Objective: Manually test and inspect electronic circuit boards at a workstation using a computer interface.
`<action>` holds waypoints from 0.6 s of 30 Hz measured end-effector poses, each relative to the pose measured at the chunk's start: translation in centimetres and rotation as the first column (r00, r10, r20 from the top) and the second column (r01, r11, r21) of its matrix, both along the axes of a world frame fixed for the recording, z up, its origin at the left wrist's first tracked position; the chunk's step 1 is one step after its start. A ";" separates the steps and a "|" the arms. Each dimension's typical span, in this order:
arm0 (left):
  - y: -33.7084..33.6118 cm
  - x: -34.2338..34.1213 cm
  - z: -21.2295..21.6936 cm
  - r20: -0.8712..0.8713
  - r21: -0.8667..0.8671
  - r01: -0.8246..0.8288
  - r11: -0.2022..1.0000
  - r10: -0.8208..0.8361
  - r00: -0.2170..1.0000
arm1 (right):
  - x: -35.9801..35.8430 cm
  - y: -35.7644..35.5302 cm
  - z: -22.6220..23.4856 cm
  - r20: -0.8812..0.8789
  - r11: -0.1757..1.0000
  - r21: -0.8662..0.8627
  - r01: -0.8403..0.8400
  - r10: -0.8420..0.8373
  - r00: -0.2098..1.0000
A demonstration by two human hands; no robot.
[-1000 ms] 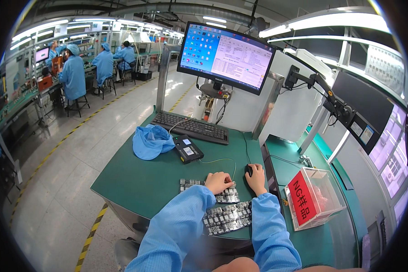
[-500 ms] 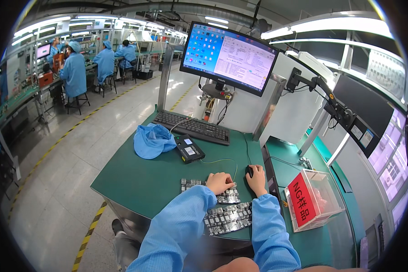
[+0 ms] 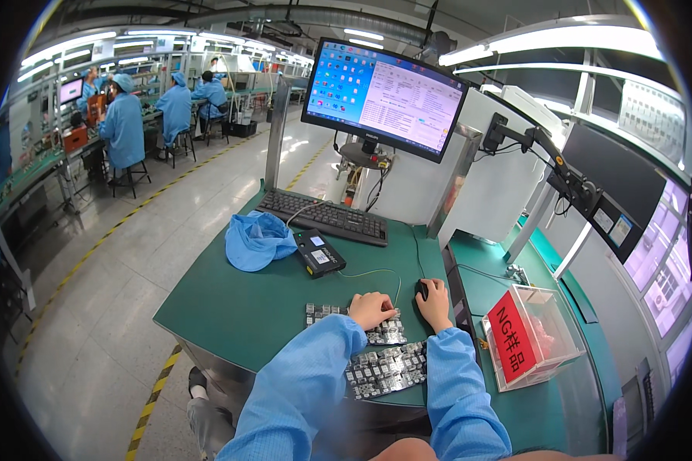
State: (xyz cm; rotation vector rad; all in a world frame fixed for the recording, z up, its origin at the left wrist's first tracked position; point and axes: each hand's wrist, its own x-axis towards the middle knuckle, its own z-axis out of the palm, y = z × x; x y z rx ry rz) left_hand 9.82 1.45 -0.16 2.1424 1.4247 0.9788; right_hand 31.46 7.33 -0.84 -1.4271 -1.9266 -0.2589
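Observation:
My left hand [image 3: 371, 310] lies over the upper panel of small circuit boards [image 3: 387, 333], its fingers curled together at the panel's right part. A thin yellow-green cable [image 3: 375, 272] runs from a black box with a small lit screen [image 3: 318, 253] to those fingertips; its end is hidden there. My right hand [image 3: 435, 304] wraps round a black computer mouse [image 3: 421, 290]. Nearer to me, between my sleeves, lies a second panel of boards with shiny metal parts [image 3: 386, 370].
A blue cloth cap [image 3: 258, 241] and a black keyboard [image 3: 323, 217] lie farther back on the green table [image 3: 207, 307]. Behind them stands a lit monitor [image 3: 384, 100]. At right is a clear box with a red label [image 3: 542, 338]. Co-workers in blue [image 3: 121, 127] sit far left.
Both hands keep their places on the boards and the mouse. The whole view has shifted very slightly. A far co-worker at the left has changed posture a little.

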 end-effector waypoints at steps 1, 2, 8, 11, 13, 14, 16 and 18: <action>-0.1 0.0 0.1 0.000 -0.003 0.001 1.000 -0.001 1.000 | 0.0 0.0 0.0 -0.001 1.000 0.006 0.000 0.000 1.000; -0.1 0.0 0.2 -0.001 -0.006 0.001 1.000 -0.001 1.000 | 0.0 0.0 0.0 0.002 1.000 0.006 -0.001 0.001 1.000; 0.0 0.0 -0.1 -0.020 -0.009 0.004 1.000 -0.004 1.000 | 0.0 -0.1 0.0 -0.004 1.000 -0.013 0.005 -0.005 1.000; -0.1 0.0 0.0 -0.012 0.000 0.004 1.000 -0.004 1.000 | 0.0 -0.1 0.1 -0.006 1.000 -0.025 0.008 -0.008 1.000; -0.1 0.0 0.4 -0.015 -0.024 0.009 1.000 -0.009 1.000 | 0.1 0.1 0.0 0.002 1.000 0.006 0.004 -0.004 1.000; -0.2 0.0 0.5 -0.015 -0.048 0.012 0.999 -0.012 1.000 | 0.1 0.0 0.0 0.003 1.000 0.003 0.005 -0.005 1.000; -0.1 0.0 0.3 -0.012 -0.038 0.012 0.999 -0.012 1.000 | 0.1 0.0 0.0 0.006 1.000 -0.001 0.008 -0.008 1.000; 0.0 0.0 0.1 -0.008 -0.025 0.010 1.000 -0.010 1.000 | 0.2 0.0 -0.1 0.006 1.000 -0.002 0.010 -0.010 1.000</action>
